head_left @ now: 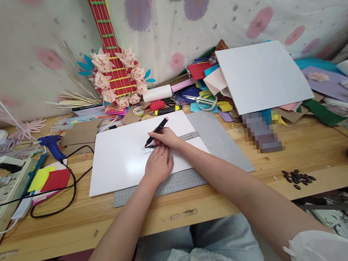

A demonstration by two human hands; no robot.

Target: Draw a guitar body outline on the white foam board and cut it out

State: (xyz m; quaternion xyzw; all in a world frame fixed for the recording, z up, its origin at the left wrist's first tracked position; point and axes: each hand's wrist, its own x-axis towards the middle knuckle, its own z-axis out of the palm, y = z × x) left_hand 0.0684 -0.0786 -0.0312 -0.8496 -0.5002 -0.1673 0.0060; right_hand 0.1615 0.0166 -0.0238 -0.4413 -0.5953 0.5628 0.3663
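Note:
A white board [117, 164] lies on a grey cutting mat [228, 148] on the wooden table. Across the board is a metal ruler [190, 135], its middle hidden under my hands. My left hand [158, 165] lies flat over the ruler, fingers stretched forward and pressing it against the board. Closed around a black marker [160, 126], my right hand [167, 138] rests just above and partly over the left fingers. The marker is tilted, its dark tip down at the ruler's left part. A small black cap [112, 127] sits by the board's back edge.
At the back stands a red paper guitar [109, 40] with pink flowers. Scissors [204, 101] and coloured paper lie behind the mat; another white board [263, 77] rests on piles at right. A blue glue gun [52, 146] and power strip [4, 189] are left, black beads [297, 177] right.

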